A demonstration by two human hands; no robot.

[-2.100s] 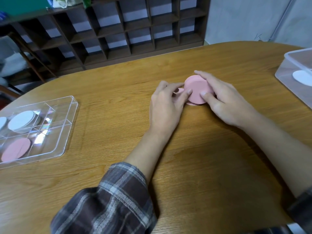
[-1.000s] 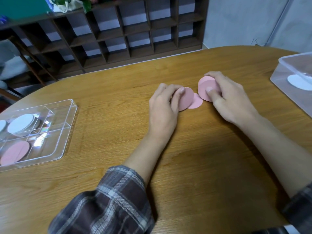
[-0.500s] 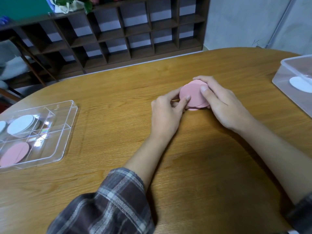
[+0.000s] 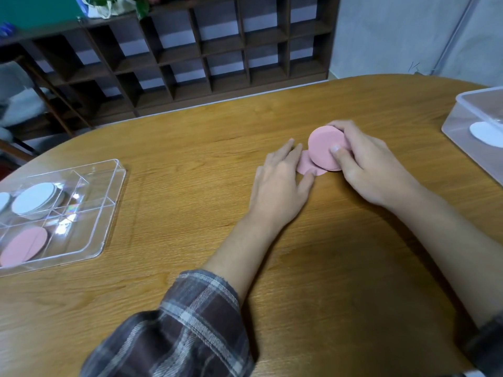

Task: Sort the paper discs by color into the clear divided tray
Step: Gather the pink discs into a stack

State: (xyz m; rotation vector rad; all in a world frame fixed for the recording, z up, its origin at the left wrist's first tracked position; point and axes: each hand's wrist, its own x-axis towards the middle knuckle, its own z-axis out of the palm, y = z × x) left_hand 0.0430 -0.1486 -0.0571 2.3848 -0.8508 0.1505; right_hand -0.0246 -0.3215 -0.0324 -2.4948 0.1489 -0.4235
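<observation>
My right hand point(image 4: 364, 164) grips a small stack of pink paper discs point(image 4: 324, 146) tilted up off the wooden table point(image 4: 190, 159), thumb on the face and fingers behind. Another pink disc point(image 4: 306, 165) lies flat under the stack, and my left hand point(image 4: 280, 186) rests on its left edge with straight fingers. Far left stands the clear divided tray point(image 4: 109, 208). White discs point(image 4: 34, 198) sit in its back compartment and a pink disc point(image 4: 23, 246) in its front one.
A clear plastic box point(image 4: 462, 115) with a white disc point(image 4: 487, 133) inside stands at the table's right edge. Beyond the table's far edge is a dark wooden cubby shelf point(image 4: 190, 50). Bare wood lies between the tray and my hands.
My right hand has lifted the pink stack and tilted it up. My left hand let go of the stack and flattened onto the pink disc lying on the table.
</observation>
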